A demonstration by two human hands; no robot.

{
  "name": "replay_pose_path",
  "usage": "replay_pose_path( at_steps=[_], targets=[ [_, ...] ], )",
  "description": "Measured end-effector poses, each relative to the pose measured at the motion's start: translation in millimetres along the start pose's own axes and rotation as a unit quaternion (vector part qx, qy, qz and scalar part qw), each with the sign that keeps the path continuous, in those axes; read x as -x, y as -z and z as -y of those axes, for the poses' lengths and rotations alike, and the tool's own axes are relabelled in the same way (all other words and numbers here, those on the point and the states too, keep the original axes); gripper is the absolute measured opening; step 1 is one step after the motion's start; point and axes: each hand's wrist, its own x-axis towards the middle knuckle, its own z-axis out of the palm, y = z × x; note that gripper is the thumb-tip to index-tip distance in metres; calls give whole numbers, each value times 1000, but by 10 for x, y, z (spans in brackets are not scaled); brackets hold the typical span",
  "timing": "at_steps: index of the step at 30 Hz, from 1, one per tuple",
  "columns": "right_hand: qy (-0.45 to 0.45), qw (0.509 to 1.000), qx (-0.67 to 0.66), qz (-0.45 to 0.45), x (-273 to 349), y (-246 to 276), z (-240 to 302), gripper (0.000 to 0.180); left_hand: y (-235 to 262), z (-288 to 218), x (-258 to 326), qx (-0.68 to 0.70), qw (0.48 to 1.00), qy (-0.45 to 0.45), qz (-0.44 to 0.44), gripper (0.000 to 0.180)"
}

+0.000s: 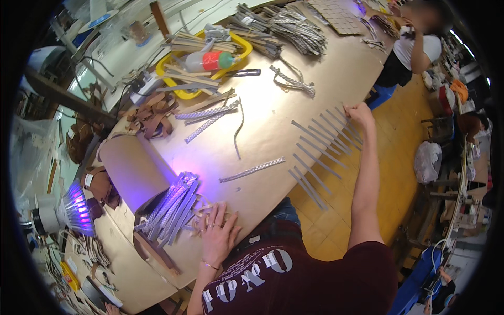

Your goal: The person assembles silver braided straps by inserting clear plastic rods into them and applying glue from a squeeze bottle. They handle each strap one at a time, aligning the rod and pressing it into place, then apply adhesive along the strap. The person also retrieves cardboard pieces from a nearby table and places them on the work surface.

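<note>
Grey flat strips [311,172], rowed across the edge of the table [262,134], likely light, pliant, best taken by one end; right hand [360,114] at the row's far end, fingers curled, grip untellable; left hand [217,231], fingers apart, near braided strips [176,205].

One fisheye view looks down from the wearer's head, near above both hands [216,231] [360,113] and the tabletop [336,73]
</note>
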Motion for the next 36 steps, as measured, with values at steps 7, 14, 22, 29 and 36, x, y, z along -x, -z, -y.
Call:
replay_pose_path(
  at_steps=[7,14,22,29,36],
  targets=[
    [-147,981,118,48,152,273,121,69,26,161,182,-23,999,23,-36,33],
    [32,932,93,-349,806,-19,954,55,133,85,246,0,995,15,-98,31],
    [492,866,-86,-2,1901,-1054,2830,24,213,-50,192,31,986,5,-162,27],
    [503,849,-96,-129,1826,-1174,3523,24,257,2,214,44,967,61,-243,26],
    [504,845,-17,-176,1465,-1340,3939,24,399,135,181,36,956,72,-281,27]
  ],
)
